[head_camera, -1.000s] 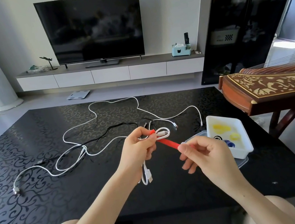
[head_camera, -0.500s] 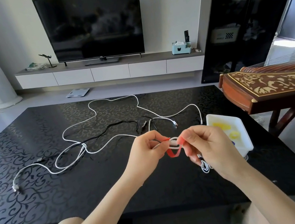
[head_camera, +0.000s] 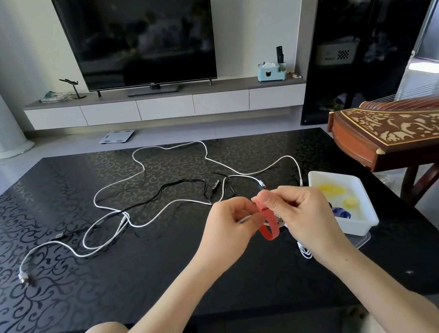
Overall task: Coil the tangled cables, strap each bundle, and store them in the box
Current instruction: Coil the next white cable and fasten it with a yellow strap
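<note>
Bundle 1 (head_camera: 306, 252) is getting strapped, left hand (head_camera: 229, 224) & right hand (head_camera: 300, 211) pinching red strap (head_camera: 270, 229); white cable (head_camera: 123, 217), black cable (head_camera: 183, 180) lying uncoiled on bench (head_camera: 59, 294).

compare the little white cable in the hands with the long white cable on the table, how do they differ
The short white cable is held off the black patterned table by the left hand and right hand; the long white cable lies on it. The short one is bunched, with a flat red strap looped at it; the long one sprawls in loose loops, unstrapped. Both are white, and neither is in the white plastic box.
</note>
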Tool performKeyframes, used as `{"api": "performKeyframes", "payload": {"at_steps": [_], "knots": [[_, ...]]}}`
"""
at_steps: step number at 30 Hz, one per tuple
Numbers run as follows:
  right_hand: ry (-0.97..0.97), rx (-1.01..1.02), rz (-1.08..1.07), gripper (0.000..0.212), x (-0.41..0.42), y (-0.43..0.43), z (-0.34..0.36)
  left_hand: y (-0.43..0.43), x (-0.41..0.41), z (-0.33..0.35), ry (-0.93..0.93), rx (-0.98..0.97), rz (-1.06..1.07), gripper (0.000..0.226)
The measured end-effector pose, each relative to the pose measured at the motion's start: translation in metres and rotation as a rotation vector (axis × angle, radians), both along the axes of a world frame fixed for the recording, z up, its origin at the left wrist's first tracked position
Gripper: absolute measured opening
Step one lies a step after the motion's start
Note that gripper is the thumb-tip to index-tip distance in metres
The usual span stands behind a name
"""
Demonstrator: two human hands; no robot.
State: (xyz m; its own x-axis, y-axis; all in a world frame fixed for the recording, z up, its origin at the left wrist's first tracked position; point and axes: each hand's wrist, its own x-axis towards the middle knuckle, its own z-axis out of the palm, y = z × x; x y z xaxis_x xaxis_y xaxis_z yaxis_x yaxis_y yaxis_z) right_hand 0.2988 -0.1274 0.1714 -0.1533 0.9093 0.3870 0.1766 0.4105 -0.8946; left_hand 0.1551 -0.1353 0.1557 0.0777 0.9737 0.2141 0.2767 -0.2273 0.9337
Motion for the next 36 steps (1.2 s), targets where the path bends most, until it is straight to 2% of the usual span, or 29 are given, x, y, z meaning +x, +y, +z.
{"api": "performKeyframes", "payload": {"at_steps": [4,8,15,17,21,24,27,29,33,36], "knots": [[0.073,-0.079,-0.029,0.019,-0.003,-0.001,-0.001,-0.001,0.002,0.000,-0.015,-0.011,-0.013,0.013],[0.113,-0.190,-0.065,0.024,-0.006,0.000,0.001,-0.005,0.004,0.001,0.021,0.019,-0.090,0.011],[0.099,-0.251,-0.066,0.028,-0.001,0.003,0.001,-0.003,0.000,-0.001,0.173,0.095,-0.044,0.018],[0.096,-0.245,-0.069,0.028,-0.001,0.003,0.001,-0.003,0.001,-0.001,0.103,0.054,-0.072,0.016],[0.029,-0.135,-0.057,0.019,-0.002,0.000,-0.002,-0.002,0.001,0.000,-0.141,-0.090,-0.096,0.014],[-0.195,0.142,-0.134,0.010,0.001,-0.001,-0.006,-0.002,0.000,0.003,-0.186,-0.125,-0.100,0.012],[-0.258,0.351,-0.102,0.019,0.007,-0.003,-0.008,-0.002,-0.001,0.007,-0.238,-0.135,-0.118,0.015],[-0.296,0.388,-0.051,0.019,0.012,-0.005,-0.005,-0.002,-0.003,0.009,-0.236,-0.126,-0.131,0.015],[-0.396,0.311,-0.030,0.007,0.018,-0.001,0.003,-0.006,-0.006,0.012,-0.152,-0.119,-0.162,0.009],[-0.344,0.345,-0.084,0.011,0.021,-0.003,0.013,-0.007,-0.008,0.010,-0.020,-0.133,-0.212,0.009]]}}
